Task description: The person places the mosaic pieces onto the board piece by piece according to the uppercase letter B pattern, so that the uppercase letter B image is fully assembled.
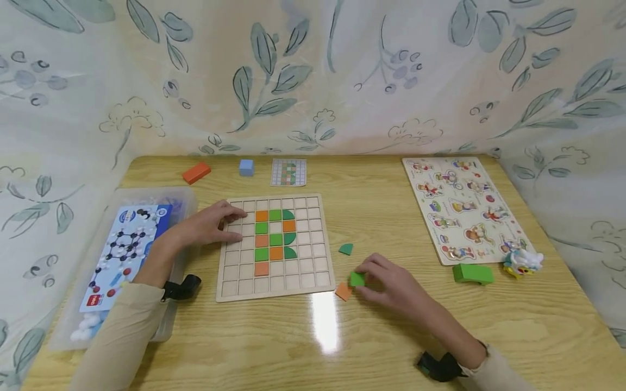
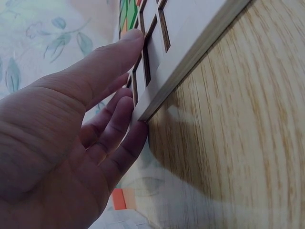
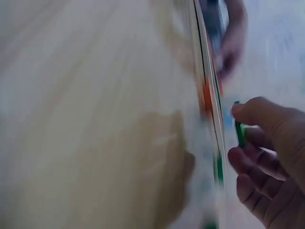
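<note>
A wooden grid board [image 1: 317, 266] lies on the table, with orange and green square tiles and green quarter-circle tiles set in its middle columns. My left hand [image 1: 210, 224] rests at the board's left edge; in the left wrist view the thumb reaches over the top while the other fingers touch the rim. Just off the board's lower right corner, my right hand [image 1: 393, 288] pinches a green square tile [image 1: 357, 279] between thumb and fingers, seen edge-on in the right wrist view. An orange square tile [image 1: 343, 292] lies by those fingertips. Behind it lies a green quarter-circle tile [image 1: 346, 248].
A small pattern card [image 1: 288, 172] lies behind the board, near a blue cube [image 1: 246, 168] and a red block [image 1: 196, 173]. A plastic box [image 1: 168, 320] stands at left under my left forearm. At right are a picture puzzle board [image 1: 469, 212], green block [image 1: 473, 273] and toy figure [image 1: 522, 262].
</note>
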{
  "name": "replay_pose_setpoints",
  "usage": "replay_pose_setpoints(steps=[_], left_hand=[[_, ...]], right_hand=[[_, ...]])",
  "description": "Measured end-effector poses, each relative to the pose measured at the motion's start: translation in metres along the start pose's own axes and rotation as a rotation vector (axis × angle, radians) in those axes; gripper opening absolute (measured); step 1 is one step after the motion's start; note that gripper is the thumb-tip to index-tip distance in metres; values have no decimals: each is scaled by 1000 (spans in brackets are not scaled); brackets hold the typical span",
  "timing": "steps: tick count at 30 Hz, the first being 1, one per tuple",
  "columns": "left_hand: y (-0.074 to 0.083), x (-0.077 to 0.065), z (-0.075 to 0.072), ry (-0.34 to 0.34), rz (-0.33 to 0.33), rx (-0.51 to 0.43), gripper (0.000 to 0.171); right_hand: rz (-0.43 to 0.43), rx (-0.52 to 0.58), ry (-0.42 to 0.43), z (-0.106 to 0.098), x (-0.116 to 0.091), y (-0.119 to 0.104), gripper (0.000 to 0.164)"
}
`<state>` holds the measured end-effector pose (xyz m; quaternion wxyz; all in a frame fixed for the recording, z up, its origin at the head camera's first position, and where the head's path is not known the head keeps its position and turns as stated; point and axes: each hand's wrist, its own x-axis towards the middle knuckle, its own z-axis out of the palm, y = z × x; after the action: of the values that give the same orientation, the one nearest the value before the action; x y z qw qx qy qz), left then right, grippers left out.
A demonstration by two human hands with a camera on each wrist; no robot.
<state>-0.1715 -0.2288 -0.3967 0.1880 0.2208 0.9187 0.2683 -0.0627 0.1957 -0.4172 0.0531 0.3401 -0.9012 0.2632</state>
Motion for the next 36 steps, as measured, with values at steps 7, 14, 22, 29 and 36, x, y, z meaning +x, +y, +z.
replay_pose_setpoints(steps=[7,14,22,29,36], left_hand=[[1,1,0,0,11,-9,58],[2,1,-2,1,11,-12,57],[5,3,-5,-1,11,-6,57],[5,3,-6,6,2,-6,56],[0,-1,-2,-1,1,-23,56]], right_hand=[[-151,43,-193,32,57,-37,28],[-237,-2,-213,58,101,-64,25],[-259,-64,-233,76,118,-79,19],[-254,-101,-235,77,118,-85,13],[-300,-143,-203,82,114,-89,10]])
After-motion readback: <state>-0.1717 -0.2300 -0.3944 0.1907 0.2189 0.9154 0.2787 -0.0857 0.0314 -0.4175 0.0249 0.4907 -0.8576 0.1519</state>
